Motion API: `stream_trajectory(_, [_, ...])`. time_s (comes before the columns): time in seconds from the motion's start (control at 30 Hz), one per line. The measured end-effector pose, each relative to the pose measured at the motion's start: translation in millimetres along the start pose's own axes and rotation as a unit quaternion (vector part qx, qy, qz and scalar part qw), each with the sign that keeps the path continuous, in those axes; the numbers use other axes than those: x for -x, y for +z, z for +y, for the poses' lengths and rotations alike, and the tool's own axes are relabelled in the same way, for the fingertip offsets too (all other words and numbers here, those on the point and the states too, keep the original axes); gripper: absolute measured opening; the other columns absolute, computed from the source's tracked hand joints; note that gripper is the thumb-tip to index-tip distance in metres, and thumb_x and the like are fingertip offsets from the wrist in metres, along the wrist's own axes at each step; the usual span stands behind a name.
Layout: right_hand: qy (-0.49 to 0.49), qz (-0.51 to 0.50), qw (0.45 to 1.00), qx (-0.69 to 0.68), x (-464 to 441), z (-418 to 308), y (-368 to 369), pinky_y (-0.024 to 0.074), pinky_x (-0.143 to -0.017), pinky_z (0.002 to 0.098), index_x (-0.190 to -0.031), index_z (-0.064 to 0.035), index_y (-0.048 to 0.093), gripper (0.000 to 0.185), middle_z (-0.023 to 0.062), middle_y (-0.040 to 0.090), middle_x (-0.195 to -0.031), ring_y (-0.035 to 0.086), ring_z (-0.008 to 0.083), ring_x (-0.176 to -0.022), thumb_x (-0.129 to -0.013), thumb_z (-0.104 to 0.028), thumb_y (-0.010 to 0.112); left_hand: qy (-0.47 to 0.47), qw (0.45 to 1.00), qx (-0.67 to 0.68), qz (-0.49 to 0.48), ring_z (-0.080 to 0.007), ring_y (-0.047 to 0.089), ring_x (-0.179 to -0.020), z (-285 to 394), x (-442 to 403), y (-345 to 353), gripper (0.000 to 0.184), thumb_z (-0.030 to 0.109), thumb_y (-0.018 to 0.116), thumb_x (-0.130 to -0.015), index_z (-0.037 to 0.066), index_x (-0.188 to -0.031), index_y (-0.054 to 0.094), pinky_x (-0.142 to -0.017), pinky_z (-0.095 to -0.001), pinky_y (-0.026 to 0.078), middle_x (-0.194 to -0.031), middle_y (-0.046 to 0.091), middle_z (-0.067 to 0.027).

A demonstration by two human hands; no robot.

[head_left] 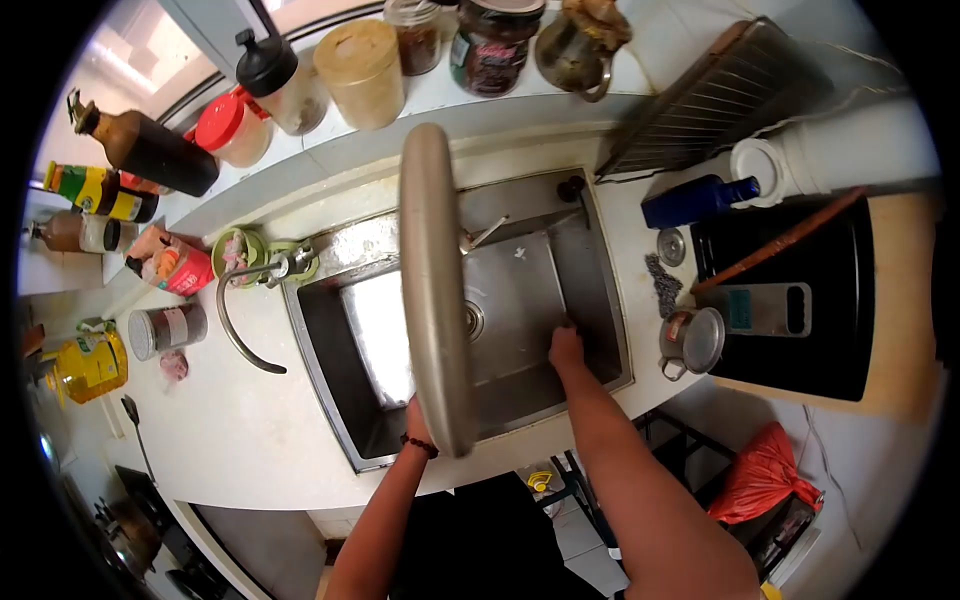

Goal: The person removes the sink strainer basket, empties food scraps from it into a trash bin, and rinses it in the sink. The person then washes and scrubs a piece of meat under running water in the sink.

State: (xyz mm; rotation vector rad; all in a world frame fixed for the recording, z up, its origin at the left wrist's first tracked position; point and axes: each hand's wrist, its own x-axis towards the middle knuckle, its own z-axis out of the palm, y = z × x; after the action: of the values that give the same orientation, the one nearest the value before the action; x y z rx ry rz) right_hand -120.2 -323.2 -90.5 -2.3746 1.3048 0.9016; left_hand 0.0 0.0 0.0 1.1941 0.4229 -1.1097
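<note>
A steel sink (515, 295) with a round drain (473, 320) is set in the pale counter. Close to the camera, a large brushed-metal bar, which looks like a tap spout (435, 290), crosses the view over the sink. My left hand (416, 418), with a dark bead bracelet at its wrist, is at the sink's near edge; its fingers are hidden behind the spout. Inside the sink at the right, my right hand (566, 348) is closed, and whatever it may hold is too small to tell. A small lever (490, 232) stands at the sink's back.
Jars and bottles (360, 75) line the ledge. A thin curved tap (235, 325) rises left of the sink. At the right are a metal cup (703, 340), a blue bottle (695, 202), a black board (840, 300) and a rack (690, 105). A red bag (765, 480) hangs below.
</note>
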Motion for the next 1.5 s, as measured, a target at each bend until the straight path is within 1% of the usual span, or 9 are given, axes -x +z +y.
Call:
stream_trajectory(0.07, [0.097,-0.013,0.995,-0.028,29.6,-13.0,-1.0,0.05,-0.095,0.0464,-0.118,0.0002,0.061,0.043,0.0252,0.059,-0.119,0.058,0.0439,-0.108,-0.078,-0.01,0.073,0.051,0.975,-0.211,0.037,-0.018,0.065,-0.087,10.4,28.0,12.8,0.021,0.026,0.063,-0.096,0.009,-0.108,0.06,-0.071,-0.0325,0.053,-0.102,0.065,-0.0044])
stream_trajectory(0.37, [0.009,0.058,0.92,-0.389,-16.0,-44.2,-10.0,0.0514,-0.089,0.0429,-0.102,-0.0044,0.066,0.029,0.0168,0.061,-0.116,0.062,0.0369,-0.104,-0.074,-0.002,0.071,0.007,0.985,-0.158,0.068,-0.0151,0.067,-0.081,44.0,6.8,16.6,0.021,0.022,0.063,-0.095,0.005,-0.108,0.062,-0.063,-0.0267,0.053,-0.099,0.066,-0.0051])
stream_trajectory(0.67, [-0.052,0.148,0.982,0.11,-9.5,-12.4,52.3,0.0496,-0.091,0.0482,-0.103,-0.0017,0.068,0.028,0.0225,0.061,-0.12,0.061,0.0368,-0.106,-0.076,-0.008,0.071,0.01,0.981,-0.19,0.047,-0.0142,0.066,-0.079,15.0,-34.8,4.4,0.024,0.025,0.064,-0.094,0.006,-0.108,0.063,-0.061,-0.0262,0.051,-0.098,0.067,-0.0053])
stream_trajectory(0.73, [-0.077,0.102,0.992,-0.014,-54.4,-35.2,152.8,0.0503,-0.089,0.0476,-0.096,-0.0061,0.071,0.023,0.0219,0.066,-0.109,0.063,0.0356,-0.101,-0.074,-0.013,0.071,-0.011,0.984,-0.172,0.049,-0.0142,0.066,-0.079,12.7,-35.9,3.6,0.024,0.026,0.065,-0.093,0.007,-0.107,0.063,-0.061,-0.026,0.051,-0.099,0.067,-0.0056])
stream_trajectory(0.9, [-0.052,0.128,0.917,-0.375,-10.0,-138.5,67.6,0.052,-0.08,0.0412,-0.081,-0.0081,0.071,0.014,0.0174,0.069,-0.085,0.066,0.0357,-0.086,-0.069,-0.007,0.065,-0.029,0.982,-0.173,0.068,-0.0157,0.066,-0.081,17.6,-40.0,8.5,0.025,0.028,0.063,-0.094,0.007,-0.109,0.062,-0.063,-0.0286,0.051,-0.1,0.066,-0.005])
stream_trajectory(1.1, [-0.045,0.126,0.961,-0.242,-5.6,-85.8,-58.7,0.0531,-0.07,0.0412,-0.077,-0.003,0.068,0.011,0.0183,0.07,-0.082,0.067,0.0358,-0.079,-0.067,-0.003,0.062,0.034,0.976,-0.195,0.086,-0.016,0.067,-0.078,21.8,-55.3,11.1,0.032,0.03,0.066,-0.092,0.002,-0.108,0.064,-0.063,-0.0286,0.052,-0.096,0.068,-0.0067])
stream_trajectory(1.27, [-0.044,0.154,0.981,-0.112,-45.7,-44.8,38.2,0.0511,-0.085,0.0459,-0.089,-0.001,0.065,0.022,0.0217,0.064,-0.102,0.063,0.0394,-0.099,-0.068,-0.002,0.068,0.021,0.974,-0.208,0.084,-0.0164,0.068,-0.078,9.1,-64.2,2.0,0.029,0.03,0.066,-0.092,0.004,-0.106,0.064,-0.063,-0.0287,0.052,-0.096,0.069,-0.0056])
stream_trajectory(1.37, [-0.187,0.23,0.914,-0.277,-5.0,-93.2,42.7,0.0519,-0.083,0.0415,-0.094,-0.0063,0.068,0.029,0.0173,0.067,-0.1,0.065,0.0352,-0.095,-0.065,0.0,0.065,0.015,0.981,-0.179,0.076,-0.0165,0.068,-0.079,13.0,-58.9,0.6,0.029,0.03,0.066,-0.092,0.004,-0.107,0.063,-0.063,-0.0294,0.052,-0.096,0.069,-0.0062])
stream_trajectory(1.5, [-0.174,0.053,0.902,-0.392,-0.7,-118.0,5.1,0.0521,-0.081,0.0375,-0.087,-0.0076,0.071,0.026,0.0149,0.069,-0.089,0.066,0.0328,-0.086,-0.065,0.001,0.061,-0.011,0.967,-0.252,0.043,-0.0205,0.068,-0.088,9.0,-75.0,-9.0,0.029,0.028,0.06,-0.096,0.005,-0.113,0.058,-0.07,-0.0327,0.054,-0.105,0.066,-0.0067])
